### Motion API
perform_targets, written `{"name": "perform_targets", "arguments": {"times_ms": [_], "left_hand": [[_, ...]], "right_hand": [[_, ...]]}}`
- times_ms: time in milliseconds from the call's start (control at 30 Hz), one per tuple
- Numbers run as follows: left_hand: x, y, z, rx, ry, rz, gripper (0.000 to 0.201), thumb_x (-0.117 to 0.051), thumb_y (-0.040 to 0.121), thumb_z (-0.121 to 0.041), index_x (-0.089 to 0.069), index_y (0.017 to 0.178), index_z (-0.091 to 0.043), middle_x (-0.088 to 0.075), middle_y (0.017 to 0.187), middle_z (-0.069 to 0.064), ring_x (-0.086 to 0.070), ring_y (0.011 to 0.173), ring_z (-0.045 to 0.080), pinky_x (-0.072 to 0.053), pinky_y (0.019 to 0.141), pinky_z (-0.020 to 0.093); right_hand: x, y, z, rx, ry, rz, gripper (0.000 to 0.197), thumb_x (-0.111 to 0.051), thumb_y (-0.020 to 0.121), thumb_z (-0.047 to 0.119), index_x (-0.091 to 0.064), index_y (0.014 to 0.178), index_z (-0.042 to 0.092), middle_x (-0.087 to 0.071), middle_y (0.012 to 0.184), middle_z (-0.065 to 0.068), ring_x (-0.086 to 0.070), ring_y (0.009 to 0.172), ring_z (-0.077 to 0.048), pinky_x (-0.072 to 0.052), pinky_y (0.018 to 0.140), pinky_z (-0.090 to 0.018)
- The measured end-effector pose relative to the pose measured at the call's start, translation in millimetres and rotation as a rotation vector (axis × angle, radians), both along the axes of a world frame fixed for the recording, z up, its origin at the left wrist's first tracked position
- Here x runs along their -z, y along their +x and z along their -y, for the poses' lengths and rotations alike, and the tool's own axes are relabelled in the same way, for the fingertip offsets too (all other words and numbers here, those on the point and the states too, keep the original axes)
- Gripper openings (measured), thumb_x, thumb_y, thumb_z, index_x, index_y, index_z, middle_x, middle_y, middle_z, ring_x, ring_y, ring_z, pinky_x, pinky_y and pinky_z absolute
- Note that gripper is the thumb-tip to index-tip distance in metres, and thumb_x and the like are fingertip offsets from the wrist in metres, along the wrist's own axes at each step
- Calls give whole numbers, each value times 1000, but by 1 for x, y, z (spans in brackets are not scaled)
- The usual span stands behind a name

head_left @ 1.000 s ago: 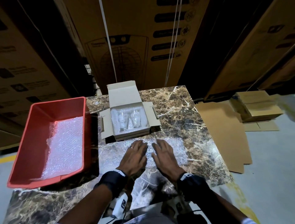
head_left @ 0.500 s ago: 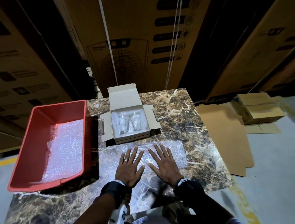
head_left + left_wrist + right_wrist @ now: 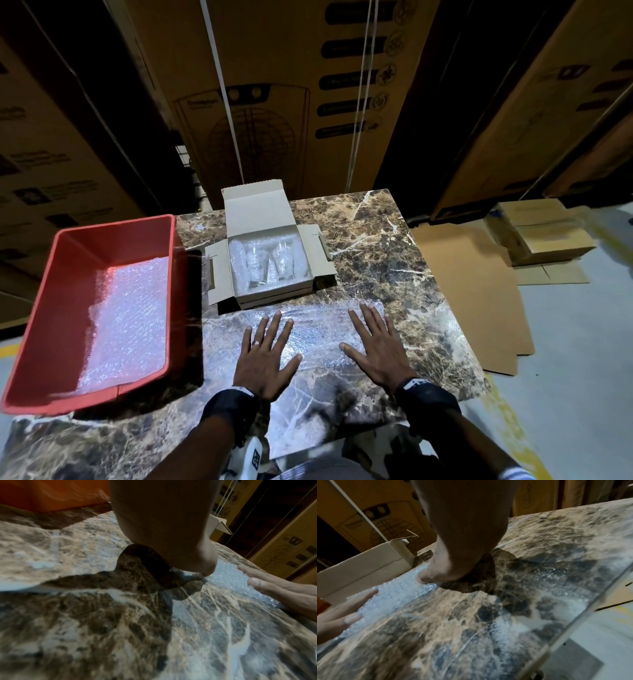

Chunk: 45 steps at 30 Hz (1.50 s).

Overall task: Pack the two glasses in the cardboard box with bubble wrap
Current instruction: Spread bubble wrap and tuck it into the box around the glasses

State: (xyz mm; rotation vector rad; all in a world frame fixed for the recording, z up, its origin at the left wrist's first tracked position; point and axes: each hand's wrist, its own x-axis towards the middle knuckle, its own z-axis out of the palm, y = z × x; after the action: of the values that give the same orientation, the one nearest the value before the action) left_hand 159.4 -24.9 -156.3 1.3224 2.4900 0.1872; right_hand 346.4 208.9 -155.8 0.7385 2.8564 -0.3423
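Glasses [image 3: 270, 262] already lie in the box [image 3: 274, 294] on padding — left hand [image 3: 265, 356] and right hand [image 3: 378, 353], fingers spread, press flat the bubble wrap [image 3: 318, 329] before it — covering and closing remain.

Both forearms are bare from the elbow down to the wrists. A ring sits on one finger of the left hand [image 3: 265, 356], a pale metal band with a small raised top. Just behind that ring, at the wrist, a broad black strap wraps the arm, with a white edge or tag showing on its upper side. The right hand [image 3: 378, 349] wears no ring; its wrist carries a matching black strap with a white marking. Below the left strap a white block with a black square-patterned marker is visible. Near the right elbow there is a bit of striped pale fabric.
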Motion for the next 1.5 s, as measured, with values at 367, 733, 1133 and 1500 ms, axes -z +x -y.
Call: {"name": "perform_targets", "arguments": {"times_ms": [367,733,1133,1500], "left_hand": [[-30,9,-9,6,79,67,86,-48,88,-63,-20,162,-30,-1,172,2,4,158,28,1,124,56],[-30,16,1,162,169,-12,34,-57,79,-56,-54,101,-30,-44,108,-7,-43,100,18,-33,91,42],[-31,0,15,4,261,66,11,-52,83,-34,-61,87,-30,-57,96,-15,-52,89,13,-33,84,36],[-35,-15,20,-41,277,175,12,-58,82,-29,-66,88,-23,-57,94,-12,-57,92,20,-44,81,36]], "right_hand": [[-40,-6,-4,-93,-74,-111,71,-53,85,73,-45,142,31,-36,151,-5,-31,138,-24,-31,115,-48],[-40,2,10,-320,-63,-125,13,-49,92,31,-57,88,22,-54,91,3,-41,87,-14,-43,75,-34],[-32,28,6,-237,-141,-139,25,-49,94,55,-41,103,33,-44,100,10,-41,88,-12,-44,76,-29],[-48,41,-11,-28,-295,-295,11,-49,96,18,-56,93,27,-51,93,12,-46,85,1,-39,69,-25]]}}
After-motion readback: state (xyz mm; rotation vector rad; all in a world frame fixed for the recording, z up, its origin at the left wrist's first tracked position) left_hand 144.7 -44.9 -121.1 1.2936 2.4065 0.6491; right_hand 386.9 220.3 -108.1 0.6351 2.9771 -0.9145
